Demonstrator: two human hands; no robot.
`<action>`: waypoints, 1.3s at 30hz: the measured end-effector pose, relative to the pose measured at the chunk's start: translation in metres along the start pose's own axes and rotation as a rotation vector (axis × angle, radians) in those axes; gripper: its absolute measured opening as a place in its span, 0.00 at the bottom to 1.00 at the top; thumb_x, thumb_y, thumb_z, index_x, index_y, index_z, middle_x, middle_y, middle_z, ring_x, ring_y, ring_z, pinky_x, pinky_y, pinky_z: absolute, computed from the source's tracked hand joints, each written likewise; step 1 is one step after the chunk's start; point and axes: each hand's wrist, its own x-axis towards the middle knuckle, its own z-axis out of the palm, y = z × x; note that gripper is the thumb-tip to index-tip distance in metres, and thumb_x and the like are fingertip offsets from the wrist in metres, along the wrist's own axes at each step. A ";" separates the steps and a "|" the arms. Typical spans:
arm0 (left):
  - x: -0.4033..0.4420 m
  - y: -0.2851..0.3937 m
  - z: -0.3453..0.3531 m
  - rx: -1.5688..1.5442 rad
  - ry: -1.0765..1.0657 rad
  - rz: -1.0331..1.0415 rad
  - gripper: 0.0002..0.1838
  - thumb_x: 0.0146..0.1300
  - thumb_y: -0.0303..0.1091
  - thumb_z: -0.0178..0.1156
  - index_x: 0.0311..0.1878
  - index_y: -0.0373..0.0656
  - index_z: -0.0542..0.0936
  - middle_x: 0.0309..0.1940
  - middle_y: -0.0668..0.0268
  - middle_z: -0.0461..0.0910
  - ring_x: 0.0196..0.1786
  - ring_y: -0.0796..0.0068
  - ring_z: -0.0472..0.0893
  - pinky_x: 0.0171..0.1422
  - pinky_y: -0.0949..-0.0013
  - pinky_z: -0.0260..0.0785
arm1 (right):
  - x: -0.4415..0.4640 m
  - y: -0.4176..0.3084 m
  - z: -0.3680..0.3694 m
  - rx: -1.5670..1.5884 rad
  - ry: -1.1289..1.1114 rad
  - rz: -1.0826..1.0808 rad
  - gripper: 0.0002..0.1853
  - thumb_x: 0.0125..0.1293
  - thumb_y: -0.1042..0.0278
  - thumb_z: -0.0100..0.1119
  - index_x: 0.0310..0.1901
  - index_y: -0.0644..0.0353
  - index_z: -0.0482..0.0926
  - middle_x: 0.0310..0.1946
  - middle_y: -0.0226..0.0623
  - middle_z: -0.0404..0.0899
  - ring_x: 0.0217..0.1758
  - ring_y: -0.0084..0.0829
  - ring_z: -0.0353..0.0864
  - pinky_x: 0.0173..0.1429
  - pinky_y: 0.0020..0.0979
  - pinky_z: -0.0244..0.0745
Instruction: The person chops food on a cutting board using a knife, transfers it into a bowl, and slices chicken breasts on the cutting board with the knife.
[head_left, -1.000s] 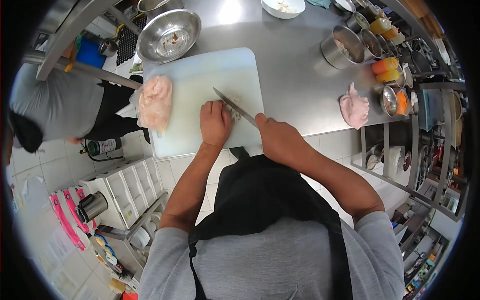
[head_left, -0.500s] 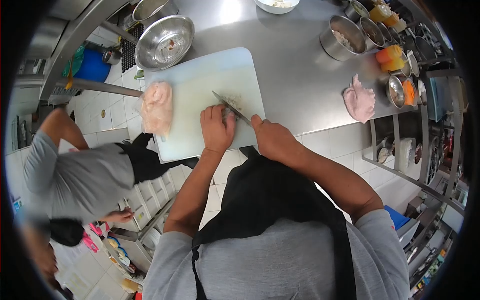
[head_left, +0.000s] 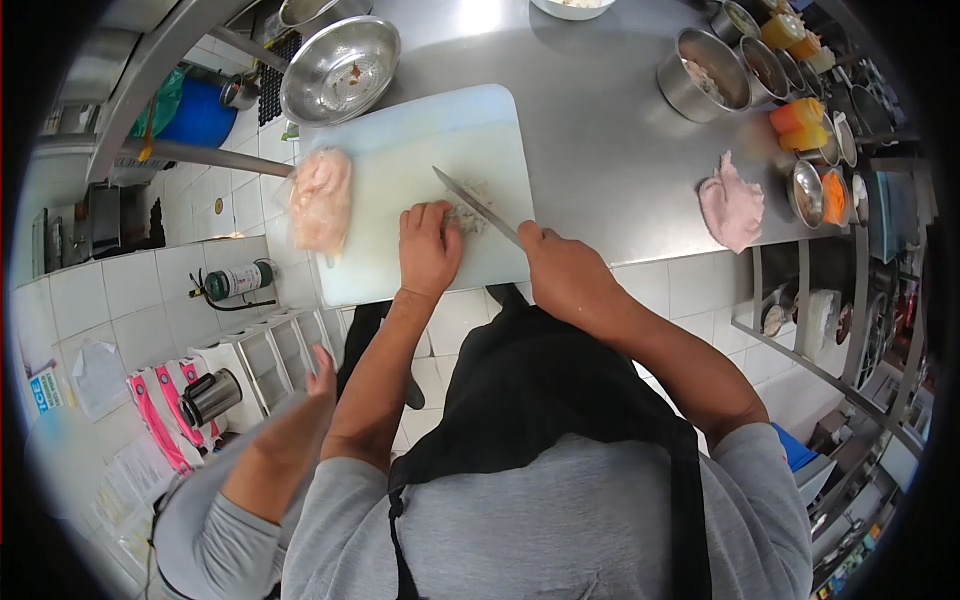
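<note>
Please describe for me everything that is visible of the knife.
The knife has a long, narrow, grey metal-looking blade ending in a point. The right hand grips it, hiding the handle. The blade slants over the chopping board, across small pale pieces, its tip aimed forward and to the left. The left hand is close beside it; whether they touch is unclear.
</note>
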 end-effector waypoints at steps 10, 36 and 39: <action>0.001 -0.002 0.007 0.029 0.047 0.013 0.09 0.66 0.25 0.64 0.49 0.40 0.84 0.45 0.56 0.82 0.48 0.48 0.78 0.55 0.49 0.73 | -0.014 -0.012 0.007 -0.081 -0.054 -0.015 0.10 0.72 0.79 0.52 0.51 0.68 0.69 0.38 0.59 0.82 0.36 0.60 0.88 0.41 0.55 0.85; -0.003 -0.009 0.012 -0.021 0.128 0.041 0.07 0.66 0.24 0.64 0.46 0.39 0.83 0.44 0.55 0.80 0.47 0.48 0.78 0.54 0.48 0.73 | -0.008 -0.019 -0.001 -0.119 -0.112 0.012 0.13 0.69 0.80 0.54 0.53 0.69 0.69 0.37 0.59 0.82 0.37 0.59 0.89 0.42 0.55 0.85; -0.004 -0.008 0.013 -0.021 0.139 0.038 0.07 0.65 0.25 0.65 0.45 0.39 0.83 0.45 0.56 0.80 0.48 0.48 0.78 0.54 0.49 0.73 | -0.008 -0.017 0.003 -0.119 -0.127 0.023 0.12 0.70 0.80 0.53 0.53 0.69 0.68 0.37 0.59 0.82 0.37 0.59 0.89 0.42 0.54 0.85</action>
